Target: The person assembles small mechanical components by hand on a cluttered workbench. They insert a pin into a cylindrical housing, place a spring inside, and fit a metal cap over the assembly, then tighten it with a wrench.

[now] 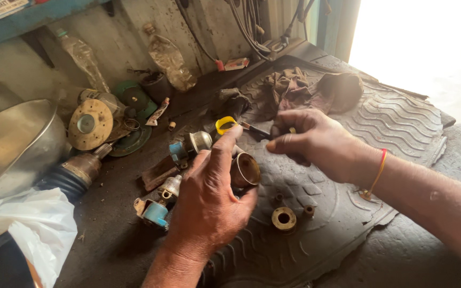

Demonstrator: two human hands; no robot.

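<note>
Left hand (209,205): closed around a brass cup-shaped part (245,169), open mouth turned toward the right; forefinger stretched up toward a yellow ring (225,125).
Right hand (310,140): fingertips pinched on something small and dark, too hidden to identify; a thin tool shaft (254,128) runs from that pinch to the yellow ring.
Handling note: probably best done with the cup kept steady in the palm and the pinch close to its mouth, above the mat, so a dropped piece stays findable.
Below the grip: one brass bushing (284,218), two smaller dark pieces beside it, all on a ribbed rubber mat (401,122).
Left of the grip: two blue-capped fittings (156,210).
Beyond the grip: one brown rag (300,88).
Far left: one steel bowl (12,144), one drilled disc (90,124), two plastic bottles (172,61).
</note>
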